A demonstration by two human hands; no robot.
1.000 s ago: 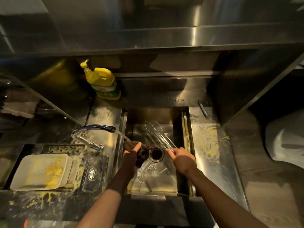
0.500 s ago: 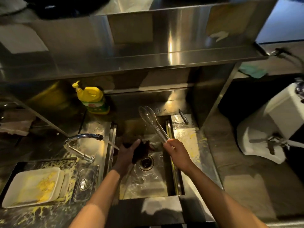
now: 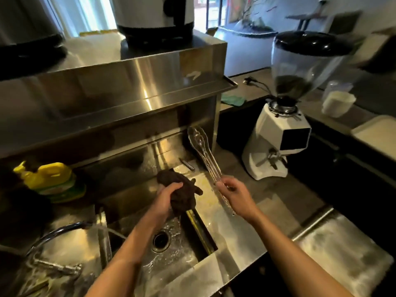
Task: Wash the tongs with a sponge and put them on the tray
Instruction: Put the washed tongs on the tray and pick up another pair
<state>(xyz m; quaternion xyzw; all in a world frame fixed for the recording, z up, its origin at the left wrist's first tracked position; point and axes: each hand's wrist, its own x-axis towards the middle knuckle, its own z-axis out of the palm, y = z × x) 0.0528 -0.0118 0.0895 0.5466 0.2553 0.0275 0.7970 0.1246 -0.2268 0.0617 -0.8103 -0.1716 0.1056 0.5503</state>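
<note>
The yellow detergent bottle [image 3: 53,181] at the far left has a green label too blurred to read. Over the sink [image 3: 184,249], the left hand [image 3: 165,200] curls its fingers round a dark sponge [image 3: 182,191]. Just right of the sink, the right hand [image 3: 235,194] pinches the clear tongs [image 3: 205,159] in the air above the counter. Their long axis runs near to far, with the tips pointing away and slightly left. A white tray [image 3: 375,131] is cut off at the right edge.

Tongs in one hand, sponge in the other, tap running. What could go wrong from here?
1. The right hand pinches the wet tongs near one end; they could slip and fall.
2. The tongs are over the counter, not the sink, so drips may reach the grinder.
3. The tap runs while the left hand grips the sponge away from it; water may splash.
</note>
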